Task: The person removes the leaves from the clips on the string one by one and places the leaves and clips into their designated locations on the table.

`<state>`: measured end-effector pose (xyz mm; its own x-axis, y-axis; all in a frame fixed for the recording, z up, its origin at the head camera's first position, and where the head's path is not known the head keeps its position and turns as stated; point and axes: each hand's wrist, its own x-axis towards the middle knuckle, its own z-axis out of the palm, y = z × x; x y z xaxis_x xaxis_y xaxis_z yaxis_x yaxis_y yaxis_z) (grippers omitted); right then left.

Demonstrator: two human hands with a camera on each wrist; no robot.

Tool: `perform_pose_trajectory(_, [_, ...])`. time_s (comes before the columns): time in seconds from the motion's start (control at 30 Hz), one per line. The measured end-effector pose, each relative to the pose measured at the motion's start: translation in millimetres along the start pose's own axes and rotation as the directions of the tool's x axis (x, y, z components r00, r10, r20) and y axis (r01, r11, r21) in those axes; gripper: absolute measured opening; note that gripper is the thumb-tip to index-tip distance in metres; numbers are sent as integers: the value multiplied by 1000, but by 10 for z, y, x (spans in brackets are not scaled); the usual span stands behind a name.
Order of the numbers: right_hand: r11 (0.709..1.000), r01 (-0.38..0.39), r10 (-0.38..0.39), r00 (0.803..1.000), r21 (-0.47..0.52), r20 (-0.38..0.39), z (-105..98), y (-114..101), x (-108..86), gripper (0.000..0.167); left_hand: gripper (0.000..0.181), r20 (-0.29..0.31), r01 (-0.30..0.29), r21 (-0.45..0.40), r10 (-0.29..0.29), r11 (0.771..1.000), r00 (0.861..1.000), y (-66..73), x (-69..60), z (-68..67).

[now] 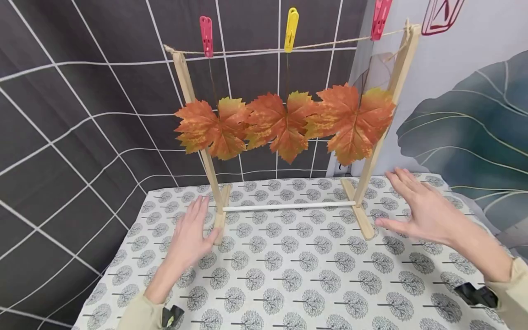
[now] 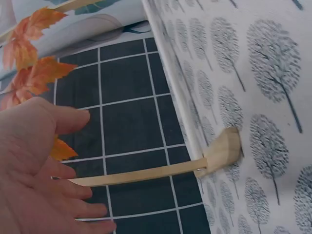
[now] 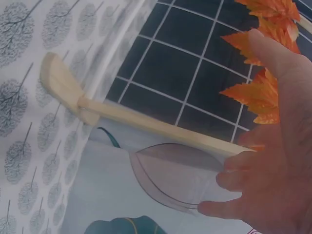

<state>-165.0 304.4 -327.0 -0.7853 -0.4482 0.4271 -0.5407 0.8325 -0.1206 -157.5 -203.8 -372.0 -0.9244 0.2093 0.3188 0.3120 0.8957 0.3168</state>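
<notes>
A wooden stand (image 1: pixel 365 174) with a white crossbar (image 1: pixel 288 206) is upright on the table. Twine (image 1: pixel 321 45) runs between its post tops. From it hang three orange maple leaves (image 1: pixel 282 121) by their stems, held by a pink clothespin (image 1: pixel 206 36), a yellow clothespin (image 1: pixel 291 30) and another pink clothespin (image 1: pixel 380 19). My left hand (image 1: pixel 189 236), fingers extended, is beside the left foot (image 2: pixel 224 151), holding nothing. To the right of the right foot (image 3: pixel 63 85), my right hand (image 1: pixel 429 208) is spread and holds nothing either.
The table wears a white cloth (image 1: pixel 272 275) printed with grey trees. Behind the stand hangs a dark curtain (image 1: pixel 103 137) with white grid lines. A pale curtain with a large leaf print (image 1: pixel 474 123) hangs at the right.
</notes>
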Motion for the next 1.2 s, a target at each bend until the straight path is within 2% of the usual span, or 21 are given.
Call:
perform_pose_trajectory(0.1, [999, 47, -45, 996, 27, -71, -12, -3, 38, 107, 73, -80, -15, -69, 9, 997, 997, 30, 27, -26])
perform_pose_trajectory(0.17, [994, 103, -97, 984, 33, -146, -16, 2, 70, 97, 67, -142, -35, -122, 17, 992, 990, 50, 42, -38])
perform_pose_trajectory(0.27, [983, 180, -167, 950, 28, -265, -15, 4, 131, 80, 57, -225, -68, -201, 21, 977, 974, 70, 63, -49])
perform_pose_trajectory(0.33, [977, 213, -193, 925, 26, -328, -17, 1, 175, 76, 51, -263, -87, -252, 18, 964, 965, 85, 76, -57])
perform_pose_trajectory(0.43, [974, 224, -195, 902, 32, -385, -26, -7, 214, 74, 41, -312, -110, -322, 5, 940, 950, 118, 107, -81])
perform_pose_trajectory(0.53, [972, 226, -182, 893, 60, -412, -50, -16, 239, 70, 32, -360, -140, -367, -2, 919, 933, 166, 150, -119])
perform_pose_trajectory(0.6, [970, 228, -171, 892, 89, -418, -67, -28, 258, 67, 29, -386, -161, -396, -4, 904, 923, 199, 183, -150])
perform_pose_trajectory(0.8, [961, 222, -143, 909, 164, -391, -76, -88, 330, 60, 26, -430, -193, -473, -35, 860, 902, 294, 274, -213])
perform_pose_trajectory(0.87, [960, 223, -143, 911, 170, -386, -80, -121, 362, 43, 24, -441, -196, -486, -45, 852, 897, 318, 298, -218])
perform_pose_trajectory(0.93, [960, 225, -148, 913, 167, -381, -91, -156, 403, 34, 23, -441, -189, -504, -62, 843, 895, 337, 321, -223])
perform_pose_trajectory(1.03, [959, 219, -141, 917, 177, -373, -92, -207, 467, 49, 22, -433, -175, -534, -90, 827, 897, 369, 350, -248])
perform_pose_trajectory(1.2, [943, 229, -135, 927, 243, -350, -55, -312, 568, 50, 22, -400, -145, -584, -127, 799, 908, 412, 389, -303])
